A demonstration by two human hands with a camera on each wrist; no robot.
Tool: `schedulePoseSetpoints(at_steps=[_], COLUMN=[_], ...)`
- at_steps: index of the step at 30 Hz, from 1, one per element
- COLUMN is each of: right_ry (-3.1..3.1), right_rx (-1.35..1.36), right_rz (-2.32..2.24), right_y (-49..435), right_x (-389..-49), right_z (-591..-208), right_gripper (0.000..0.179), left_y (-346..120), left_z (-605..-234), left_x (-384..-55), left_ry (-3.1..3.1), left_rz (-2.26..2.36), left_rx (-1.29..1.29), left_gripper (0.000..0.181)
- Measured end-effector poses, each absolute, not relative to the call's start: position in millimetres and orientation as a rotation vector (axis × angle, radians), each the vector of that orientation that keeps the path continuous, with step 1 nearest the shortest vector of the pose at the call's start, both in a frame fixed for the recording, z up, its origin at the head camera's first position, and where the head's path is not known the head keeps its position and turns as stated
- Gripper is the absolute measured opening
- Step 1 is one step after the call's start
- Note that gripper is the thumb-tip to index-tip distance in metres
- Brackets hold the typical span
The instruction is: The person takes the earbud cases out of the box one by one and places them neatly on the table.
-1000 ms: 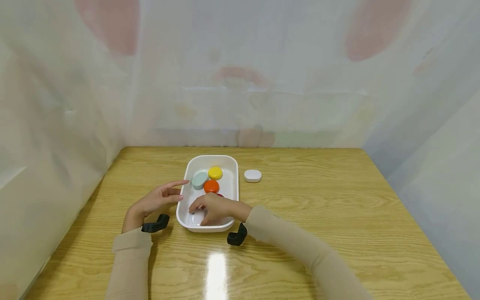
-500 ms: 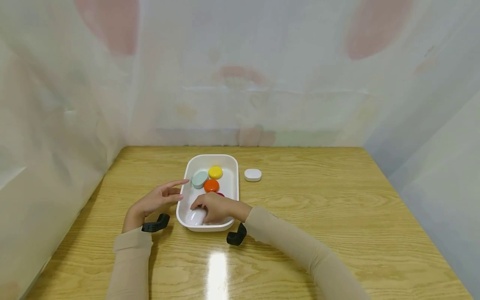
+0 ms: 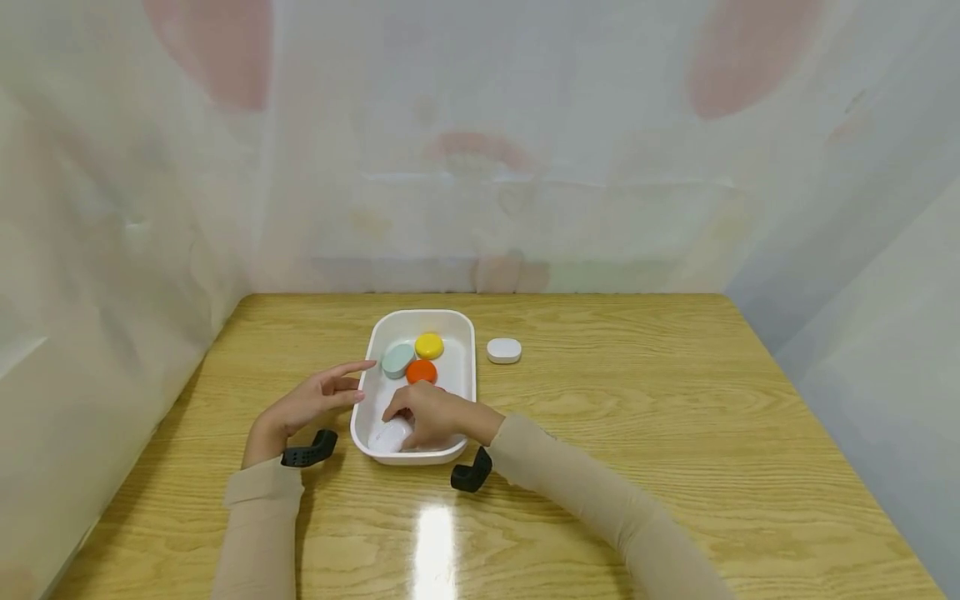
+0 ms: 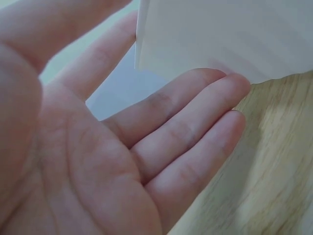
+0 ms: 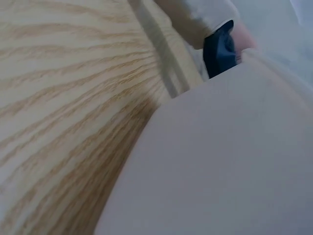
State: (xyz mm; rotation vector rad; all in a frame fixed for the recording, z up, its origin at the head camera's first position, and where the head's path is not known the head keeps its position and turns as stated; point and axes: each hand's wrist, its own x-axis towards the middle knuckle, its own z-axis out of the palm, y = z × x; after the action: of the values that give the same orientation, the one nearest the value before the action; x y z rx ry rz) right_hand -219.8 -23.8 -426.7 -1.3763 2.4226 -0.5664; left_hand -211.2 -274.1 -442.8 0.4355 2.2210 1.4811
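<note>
In the head view my right hand (image 3: 431, 414) reaches into a white tray (image 3: 470, 417), gripping a smooth, white, rounded case (image 3: 390, 435) at its near left corner. Thumb and fingers lie at the case's right side; part of it is hidden behind them. My left hand (image 3: 311, 402) is beside the tray's left side, fingers extended to the rim. In the left wrist view its fingertips (image 4: 234, 88) lie against the tray's outer wall (image 4: 220, 39). Also in the tray are a pale green oval case (image 3: 398, 361), a yellow round one (image 3: 429, 346) and an orange-red round one (image 3: 422, 372).
A red piece shows just behind my right hand, mostly hidden. Right of the tray, a white oval case (image 3: 504, 351) stands on the wooden table (image 3: 637, 400). The tray's outer wall (image 5: 210, 161) fills much of the right wrist view. Pale sheeting (image 3: 480, 225) hangs behind the table.
A second ago the white case under my right hand was barely visible; it now shows at the tray's near left corner in that hand's grip. My left hand has stayed in place.
</note>
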Motion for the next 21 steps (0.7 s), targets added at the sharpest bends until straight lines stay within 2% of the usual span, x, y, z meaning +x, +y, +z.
schedulePoseSetpoints(at_steps=[11,21], right_ry=[2.404,2.293], right_rx=[-1.363,-1.145], right_rz=[-0.767,-1.272], right_y=[-12.2,24.1], right_x=[-219.5,-228.5], right_z=[-417.2,-413.0], right_gripper=[0.041,0.042], left_y=[-272.6,-274.0], left_z=[-442.4,-444.1], left_x=[-210.6,-212.9], left_ry=[2.23,2.242], left_rz=[1.471,1.455], left_rx=[0.398,0.39], left_gripper=[0.061,0.061])
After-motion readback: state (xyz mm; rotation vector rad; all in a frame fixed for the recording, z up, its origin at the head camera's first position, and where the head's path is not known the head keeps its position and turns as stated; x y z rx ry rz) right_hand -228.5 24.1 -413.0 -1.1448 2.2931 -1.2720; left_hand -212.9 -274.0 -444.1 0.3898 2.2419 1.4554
